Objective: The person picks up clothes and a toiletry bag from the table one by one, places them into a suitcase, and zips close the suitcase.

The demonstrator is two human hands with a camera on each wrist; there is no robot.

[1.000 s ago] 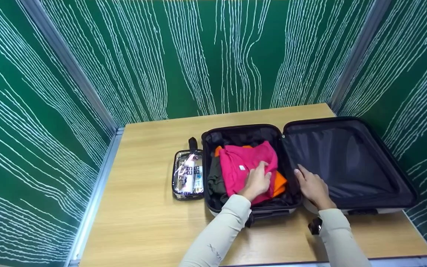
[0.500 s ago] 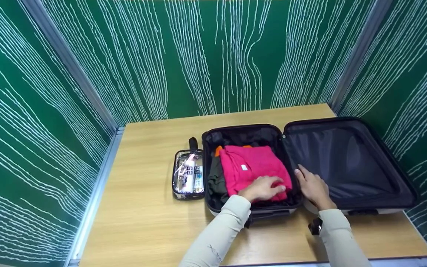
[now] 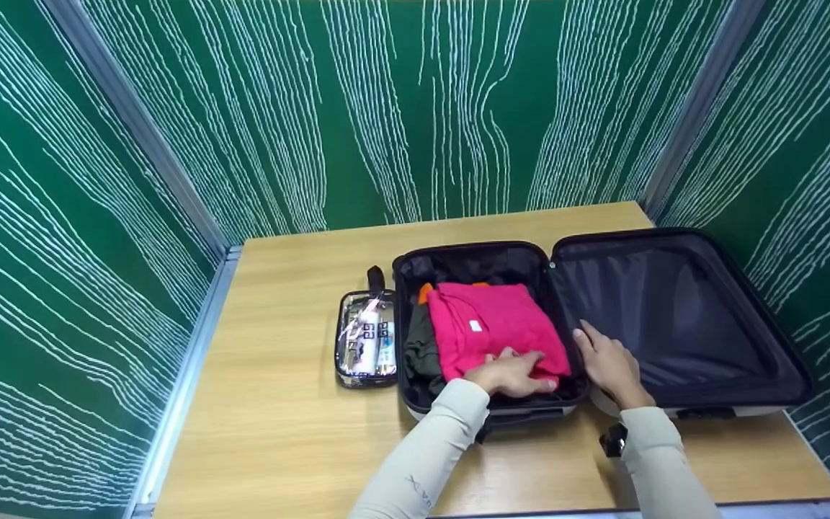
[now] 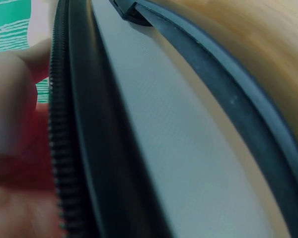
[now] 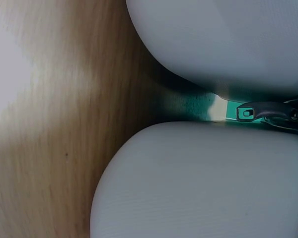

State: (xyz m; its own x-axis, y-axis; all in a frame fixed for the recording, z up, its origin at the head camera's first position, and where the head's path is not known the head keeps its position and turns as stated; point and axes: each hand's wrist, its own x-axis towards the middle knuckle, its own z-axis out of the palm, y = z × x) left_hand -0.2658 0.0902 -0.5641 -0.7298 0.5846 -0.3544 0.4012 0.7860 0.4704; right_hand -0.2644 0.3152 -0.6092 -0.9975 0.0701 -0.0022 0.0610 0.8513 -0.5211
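Note:
In the head view an open suitcase (image 3: 458, 252) lies on the table, clothes packed in its left half. On top is a folded pink garment (image 3: 494, 310) with a small white label. My left hand (image 3: 512, 375) rests on its near edge, fingers relaxed. Dark clothing (image 3: 421, 346) and a bit of orange cloth (image 3: 424, 292) show beside it. My right hand (image 3: 608, 364) holds the suitcase edge between the two halves; some of its fingers are hidden. Blurred left-hand fingers (image 4: 10, 99) show beyond the zipper rim (image 4: 59, 119) in the left wrist view.
A transparent toiletry pouch (image 3: 366, 342) with tubes inside stands against the suitcase's left side. The suitcase's dark-lined lid (image 3: 674, 310) lies open to the right. The wooden table (image 3: 271, 404) is enclosed by green walls (image 3: 357, 108) with white streaks.
The right part of the pink garment has been spread out, covering the orange corner. My left hand has let go of the fabric and moved toward the near edge. The right hand stays put.

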